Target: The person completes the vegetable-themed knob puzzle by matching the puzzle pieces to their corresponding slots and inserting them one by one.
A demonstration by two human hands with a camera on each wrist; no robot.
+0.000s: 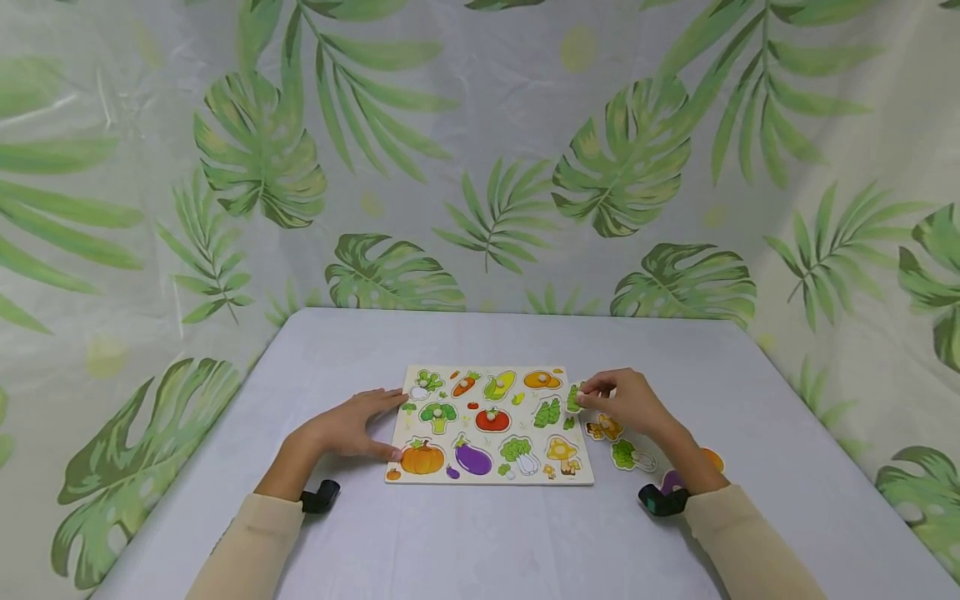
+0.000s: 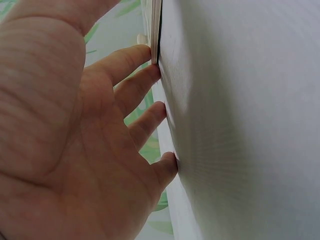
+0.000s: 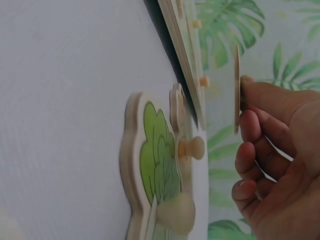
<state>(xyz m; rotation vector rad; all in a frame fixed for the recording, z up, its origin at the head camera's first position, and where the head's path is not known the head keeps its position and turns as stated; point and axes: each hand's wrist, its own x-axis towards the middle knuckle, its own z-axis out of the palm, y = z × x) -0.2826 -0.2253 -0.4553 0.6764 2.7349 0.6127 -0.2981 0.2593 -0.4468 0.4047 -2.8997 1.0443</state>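
A wooden vegetable puzzle board (image 1: pixel 480 481) lies flat on the table. My left hand (image 1: pixel 352 425) rests at its left side, fingertips by the edge and the thumb at the front left corner. In the left wrist view, the fingers of this left hand (image 2: pixel 120 130) are spread and nearly straight. My right hand (image 1: pixel 626 400) pinches a green pea-pod puzzle piece (image 1: pixel 573 398) beside the board's right edge, near the printed pea pods (image 1: pixel 547 412). Seen edge-on in the right wrist view, that thin pea-pod piece (image 3: pixel 237 90) is held above the table; the fingers hide its knob.
Right of the board lie loose knobbed pieces: mushrooms (image 1: pixel 609 428), a bok choy (image 1: pixel 633 456), a purple piece (image 1: pixel 670 481) and an orange one (image 1: pixel 712 457), the last two partly behind the right forearm. Several knobbed pieces, such as the tomato (image 1: pixel 492 422), sit in the board.
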